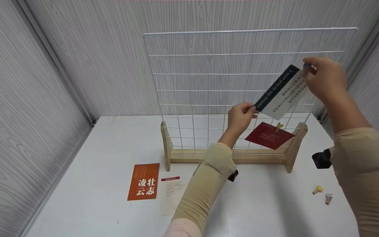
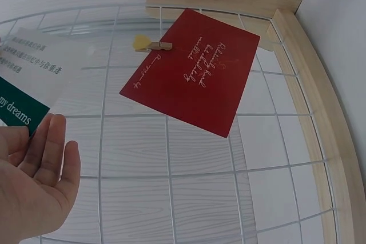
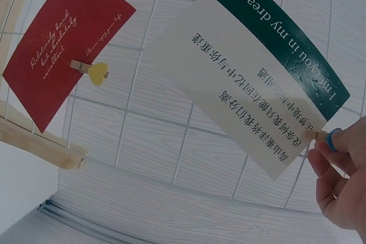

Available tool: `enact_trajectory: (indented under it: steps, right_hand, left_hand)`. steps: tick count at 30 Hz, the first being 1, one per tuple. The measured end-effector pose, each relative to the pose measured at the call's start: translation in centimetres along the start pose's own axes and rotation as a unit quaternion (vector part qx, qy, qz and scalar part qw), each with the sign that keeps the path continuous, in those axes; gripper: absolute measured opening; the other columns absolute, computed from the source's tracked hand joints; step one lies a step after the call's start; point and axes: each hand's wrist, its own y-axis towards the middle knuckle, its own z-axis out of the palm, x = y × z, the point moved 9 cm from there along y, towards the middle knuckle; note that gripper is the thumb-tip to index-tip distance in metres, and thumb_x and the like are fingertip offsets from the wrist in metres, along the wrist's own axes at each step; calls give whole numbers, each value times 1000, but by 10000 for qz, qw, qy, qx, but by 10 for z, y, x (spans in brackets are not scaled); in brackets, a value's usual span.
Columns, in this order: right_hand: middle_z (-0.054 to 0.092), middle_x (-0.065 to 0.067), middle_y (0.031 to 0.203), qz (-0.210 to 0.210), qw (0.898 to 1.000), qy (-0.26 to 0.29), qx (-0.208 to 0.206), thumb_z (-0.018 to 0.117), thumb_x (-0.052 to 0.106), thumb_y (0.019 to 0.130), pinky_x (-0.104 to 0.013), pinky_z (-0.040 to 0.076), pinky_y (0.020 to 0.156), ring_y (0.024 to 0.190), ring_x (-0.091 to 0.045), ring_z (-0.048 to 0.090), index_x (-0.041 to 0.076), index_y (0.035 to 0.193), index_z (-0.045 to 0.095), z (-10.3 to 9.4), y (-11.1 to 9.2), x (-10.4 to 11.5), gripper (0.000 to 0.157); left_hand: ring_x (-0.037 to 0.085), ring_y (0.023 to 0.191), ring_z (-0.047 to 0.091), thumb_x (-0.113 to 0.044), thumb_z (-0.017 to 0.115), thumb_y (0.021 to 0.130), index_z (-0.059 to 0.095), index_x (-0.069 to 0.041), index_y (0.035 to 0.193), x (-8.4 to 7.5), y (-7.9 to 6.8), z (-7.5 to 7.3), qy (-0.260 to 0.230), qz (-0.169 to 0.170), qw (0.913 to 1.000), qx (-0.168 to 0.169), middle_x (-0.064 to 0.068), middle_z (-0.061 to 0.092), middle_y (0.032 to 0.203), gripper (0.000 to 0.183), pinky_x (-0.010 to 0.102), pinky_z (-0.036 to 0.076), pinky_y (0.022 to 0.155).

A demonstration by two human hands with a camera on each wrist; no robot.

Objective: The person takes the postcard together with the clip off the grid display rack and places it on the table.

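A white card with a dark green band [image 3: 223, 84] hangs tilted in front of the wire grid [image 1: 189, 73]. My left hand [image 1: 240, 117] pinches its lower left corner between thumb and fingers. At the card's opposite end, my right hand [image 1: 327, 77] pinches a small wooden clothespin with a blue top [image 3: 320, 135], its tip right at the card's edge. Below, a red card [image 1: 270, 135] with white script is fixed to the grid by a wooden clothespin with a yellow heart [image 3: 94, 72].
Wooden feet and a bar [image 1: 262, 158] support the grid. On the white table lie an orange card [image 1: 144, 181] and a cream card [image 1: 171, 194], left of the left sleeve. Two clothespins, one yellow [image 1: 317, 189] and one silver-white [image 1: 328, 198], lie near the right sleeve.
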Motion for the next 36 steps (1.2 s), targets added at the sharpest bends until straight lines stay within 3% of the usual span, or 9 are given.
enact_trajectory:
  steps: [10, 19, 27, 36]
  right_hand:
    - [49, -17, 116, 158, 9996, 213, -40, 42, 8, 87, -41, 39, 74, 96, -32, 47, 7, 120, 51, 0, 3, -5, 33]
    - [53, -13, 109, 433, 9949, 894, -159, 46, 12, 88, -18, 37, 56, 83, -19, 48, 5, 114, 56, -2, 5, -14, 28]
    - [53, -11, 107, 601, 9933, 931, -317, 48, 17, 88, -19, 37, 58, 81, -17, 47, 6, 111, 58, -5, 4, -19, 28]
    - [58, -13, 98, 305, 9937, 785, -741, 50, 12, 86, -15, 35, 54, 74, -14, 47, 3, 102, 63, -8, 4, -17, 23]
  left_hand:
    - [8, 60, 60, -1, 54, 84, 63, 4, 86, 2, 1, 0, -9, -3, 10000, -88, 9, 64, 74, 11, 14, 46, 58]
    - [13, 62, 61, -1, 53, 84, 62, 6, 89, 5, 0, 2, -223, -115, 9997, -73, 10, 64, 74, 12, 15, 46, 58]
    - [23, 67, 62, 0, 54, 83, 62, 8, 91, 4, -1, 3, -452, -97, 9989, -97, 16, 63, 76, 14, 18, 48, 59]
    - [12, 62, 62, -1, 54, 83, 63, 7, 90, 3, -2, -1, -282, 29, 9991, -310, 13, 64, 74, 13, 15, 46, 58]
